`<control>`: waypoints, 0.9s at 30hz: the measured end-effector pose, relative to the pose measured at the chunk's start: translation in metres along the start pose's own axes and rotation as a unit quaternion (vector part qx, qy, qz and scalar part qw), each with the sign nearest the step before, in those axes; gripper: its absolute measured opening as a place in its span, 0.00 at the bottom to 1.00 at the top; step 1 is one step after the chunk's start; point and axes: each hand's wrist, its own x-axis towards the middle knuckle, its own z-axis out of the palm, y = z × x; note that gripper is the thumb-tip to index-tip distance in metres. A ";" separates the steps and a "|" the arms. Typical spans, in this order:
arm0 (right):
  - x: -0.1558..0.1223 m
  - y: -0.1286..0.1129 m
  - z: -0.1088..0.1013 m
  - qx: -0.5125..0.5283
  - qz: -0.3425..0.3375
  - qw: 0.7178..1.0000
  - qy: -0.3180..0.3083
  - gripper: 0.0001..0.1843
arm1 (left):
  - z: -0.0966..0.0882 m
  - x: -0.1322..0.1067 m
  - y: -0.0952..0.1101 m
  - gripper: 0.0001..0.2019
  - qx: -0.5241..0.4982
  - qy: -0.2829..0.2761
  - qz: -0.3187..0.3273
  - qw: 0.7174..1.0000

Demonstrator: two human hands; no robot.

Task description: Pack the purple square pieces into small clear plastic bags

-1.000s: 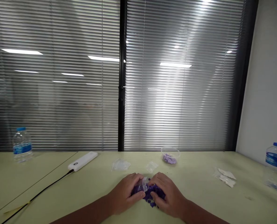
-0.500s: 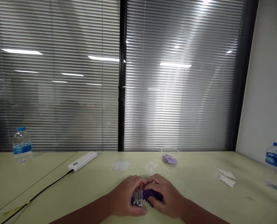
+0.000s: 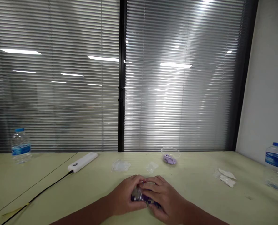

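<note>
My left hand (image 3: 124, 195) is closed around a small clear, shiny plastic piece (image 3: 137, 194); what it is I cannot make out. My right hand (image 3: 161, 197) curls over a dark purple lump (image 3: 150, 201), which lies against the plastic and is mostly covered by the fingers. A small red spot shows between the fingertips of both hands, which meet at the top. Both hands rest low over the table (image 3: 190, 187) near its front edge.
Beyond the hands lie clear plastic bags (image 3: 120, 165) and a clear round tub (image 3: 170, 153) with pale purple crumbly material. A white power bank (image 3: 82, 162) with a black cable (image 3: 49, 187) is left. White wrappers (image 3: 226, 176) and a water bottle (image 3: 276, 165) stand right; another bottle (image 3: 21, 147) far left.
My right hand has shifted slightly left and rolled over the purple lump, hiding more of it. The left hand keeps its hold on the plastic piece. The view has moved slightly.
</note>
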 end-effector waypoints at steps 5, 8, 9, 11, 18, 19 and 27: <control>-0.004 0.002 0.002 0.000 0.013 1.000 -0.005 0.34 | -0.002 -0.003 -0.001 0.25 -0.001 -0.002 0.004 1.000; -0.006 0.004 0.003 0.003 0.025 1.000 -0.001 0.29 | -0.001 -0.005 -0.004 0.31 0.000 0.000 0.000 1.000; -0.006 0.004 0.003 0.001 0.025 1.000 -0.002 0.28 | -0.001 -0.006 -0.005 0.33 0.000 -0.001 -0.001 1.000; -0.005 0.003 0.003 -0.004 0.022 1.000 -0.015 0.30 | 0.000 -0.006 -0.007 0.37 -0.003 -0.003 -0.003 1.000; -0.006 0.004 0.005 -0.007 0.024 1.000 -0.018 0.37 | 0.001 -0.005 -0.006 0.42 0.017 0.022 0.014 1.000; -0.007 0.005 0.006 -0.009 0.022 1.000 -0.010 0.36 | 0.000 -0.004 -0.004 0.40 0.031 0.026 0.019 0.999; -0.013 0.014 0.014 -0.030 0.023 0.998 0.045 0.34 | -0.003 0.005 0.005 0.18 0.087 0.028 0.026 0.996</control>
